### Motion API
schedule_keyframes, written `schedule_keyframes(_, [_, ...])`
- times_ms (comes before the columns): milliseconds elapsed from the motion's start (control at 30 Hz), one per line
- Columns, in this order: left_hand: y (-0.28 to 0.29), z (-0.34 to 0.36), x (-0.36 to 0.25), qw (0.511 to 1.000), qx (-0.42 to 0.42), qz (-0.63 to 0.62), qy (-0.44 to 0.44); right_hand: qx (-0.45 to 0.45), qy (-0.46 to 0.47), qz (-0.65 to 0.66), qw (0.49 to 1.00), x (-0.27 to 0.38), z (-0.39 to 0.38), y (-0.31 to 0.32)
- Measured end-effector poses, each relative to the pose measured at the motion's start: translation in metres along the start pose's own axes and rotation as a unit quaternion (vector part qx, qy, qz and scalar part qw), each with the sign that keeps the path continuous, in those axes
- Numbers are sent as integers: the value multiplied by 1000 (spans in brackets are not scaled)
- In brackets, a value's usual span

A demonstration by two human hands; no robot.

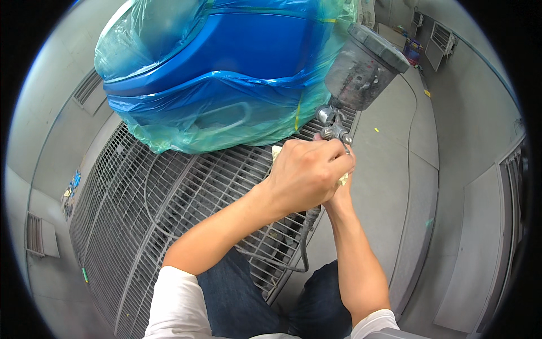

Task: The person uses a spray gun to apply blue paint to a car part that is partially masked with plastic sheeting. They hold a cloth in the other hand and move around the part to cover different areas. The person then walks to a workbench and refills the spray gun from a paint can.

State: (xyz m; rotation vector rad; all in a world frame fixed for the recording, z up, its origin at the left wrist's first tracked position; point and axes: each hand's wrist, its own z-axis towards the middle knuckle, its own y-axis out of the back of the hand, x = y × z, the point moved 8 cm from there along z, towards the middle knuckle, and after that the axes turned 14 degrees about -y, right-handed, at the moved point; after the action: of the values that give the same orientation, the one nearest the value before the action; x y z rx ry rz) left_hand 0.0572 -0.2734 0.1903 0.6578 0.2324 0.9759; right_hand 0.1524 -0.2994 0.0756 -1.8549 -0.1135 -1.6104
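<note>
My right hand (340, 199), mostly hidden behind the left, is closed around the handle of a paint spray gun (337, 131). On top of the gun tilts a stained, see-through paint cup (361, 76) with a dark lid. A dark air hose (305, 237) hangs from below the hands and curves left. Crossing over the right hand, my left hand (307, 172) is closed, its fingertips out of sight. Scraps of a pale yellow cloth (276, 152) stick out around it. Beyond the hands stands a glossy blue body panel (257, 48), framed by translucent green masking film (226, 124).
Metal floor grating (186, 198) lies under the panel and to the left. To the right, a thin cable (410, 147) runs along the grey floor (378, 186). Grey walls with vents enclose the space, and a door panel (468, 254) stands at right.
</note>
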Motion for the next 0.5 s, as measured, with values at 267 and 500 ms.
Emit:
schedule_keyframes(267, [-8,13,-1,998,32,45,-38,7,8,27,1000,-5,4,8])
schedule_keyframes(500, [-34,8,2,991,90,56,-85,-37,-29,31,998,-18,9,20])
